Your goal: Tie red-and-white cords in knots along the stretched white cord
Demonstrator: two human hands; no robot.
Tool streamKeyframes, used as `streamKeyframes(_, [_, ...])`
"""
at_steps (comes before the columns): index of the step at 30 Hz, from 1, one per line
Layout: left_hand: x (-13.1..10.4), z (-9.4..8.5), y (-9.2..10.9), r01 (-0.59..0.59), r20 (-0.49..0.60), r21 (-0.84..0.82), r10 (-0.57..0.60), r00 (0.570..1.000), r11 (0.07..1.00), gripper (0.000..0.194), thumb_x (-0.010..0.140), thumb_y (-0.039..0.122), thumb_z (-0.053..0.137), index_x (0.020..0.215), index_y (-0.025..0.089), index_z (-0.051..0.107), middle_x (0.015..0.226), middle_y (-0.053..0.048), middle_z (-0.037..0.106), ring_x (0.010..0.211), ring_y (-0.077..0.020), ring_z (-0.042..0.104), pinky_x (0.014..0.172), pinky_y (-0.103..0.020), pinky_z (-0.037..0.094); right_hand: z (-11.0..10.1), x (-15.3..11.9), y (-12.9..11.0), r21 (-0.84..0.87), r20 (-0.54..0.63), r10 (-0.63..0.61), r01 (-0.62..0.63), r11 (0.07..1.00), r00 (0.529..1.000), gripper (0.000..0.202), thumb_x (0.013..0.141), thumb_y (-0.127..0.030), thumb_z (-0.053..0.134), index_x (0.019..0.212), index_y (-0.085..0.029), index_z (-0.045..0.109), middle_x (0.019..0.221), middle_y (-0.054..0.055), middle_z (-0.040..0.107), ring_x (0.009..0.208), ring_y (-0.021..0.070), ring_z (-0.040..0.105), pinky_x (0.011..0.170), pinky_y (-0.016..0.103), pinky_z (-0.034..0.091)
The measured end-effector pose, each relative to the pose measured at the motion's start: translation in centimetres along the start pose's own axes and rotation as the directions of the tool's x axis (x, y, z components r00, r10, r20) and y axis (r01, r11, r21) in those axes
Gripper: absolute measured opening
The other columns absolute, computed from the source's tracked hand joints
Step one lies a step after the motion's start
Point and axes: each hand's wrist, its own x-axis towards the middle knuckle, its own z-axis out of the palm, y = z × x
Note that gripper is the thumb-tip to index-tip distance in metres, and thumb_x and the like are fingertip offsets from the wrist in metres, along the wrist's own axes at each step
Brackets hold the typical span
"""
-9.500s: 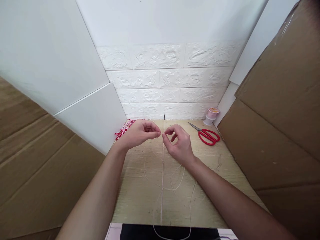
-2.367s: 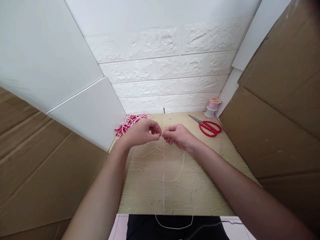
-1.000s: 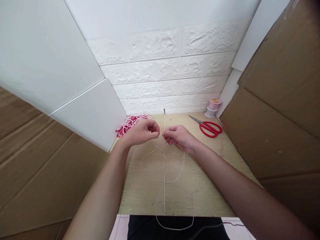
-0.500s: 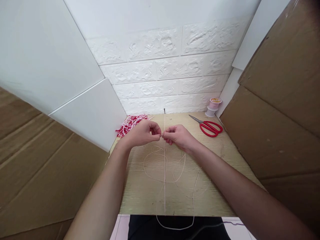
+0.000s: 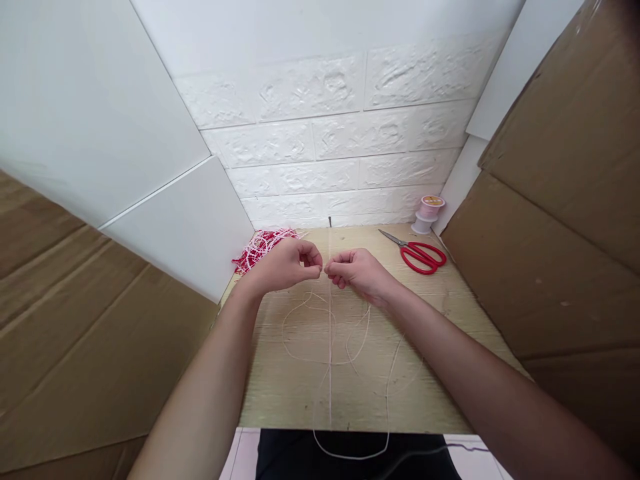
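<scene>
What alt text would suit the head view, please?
Left hand and right hand, fingertips close together, pinch pale thread over a wooden board. Red-handled scissors and a pink spool sit right; a red-and-white tangle lies left.

A tangle of red and white strands [image 5: 254, 251] is lying at the far left corner of the counter [image 5: 280, 400]. Red-handled scissors [image 5: 403, 245] are resting near the far right corner, their blades pointing toward the far edge. At that corner, a pink spool [image 5: 430, 209] with a yellow-orange label is standing on a whitish spool [image 5: 423, 226]. A white brick-patterned wall [image 5: 295, 143] is rising behind the far edge. Brown cardboard [image 5: 565, 253] is flanking the right edge; a white panel [image 5: 175, 227] and more cardboard [image 5: 95, 360] are flanking the left. Below the near edge, pale floor [image 5: 247, 453] is showing.
</scene>
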Motion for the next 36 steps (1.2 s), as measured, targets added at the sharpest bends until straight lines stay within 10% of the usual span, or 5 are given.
streamKeyframes(36, [0.14, -0.06, 0.14, -0.098, -0.067, -0.028, 0.096, 0.993, 0.995, 0.014, 0.078, 0.019, 0.060, 0.085, 0.016, 0.071, 0.082, -0.002, 0.068, 0.077, -0.0132, 0.060, 0.072, -0.026, 0.047, -0.18, 0.14, 0.06, 0.069, 0.007, 0.031, -0.031, 0.997, 1.000, 0.017, 0.066, -0.025, 0.072, 0.066, -0.012, 0.061, 0.062, 0.001, 0.057, 0.053, 0.0071, 0.047, 0.054, 0.023, 0.036])
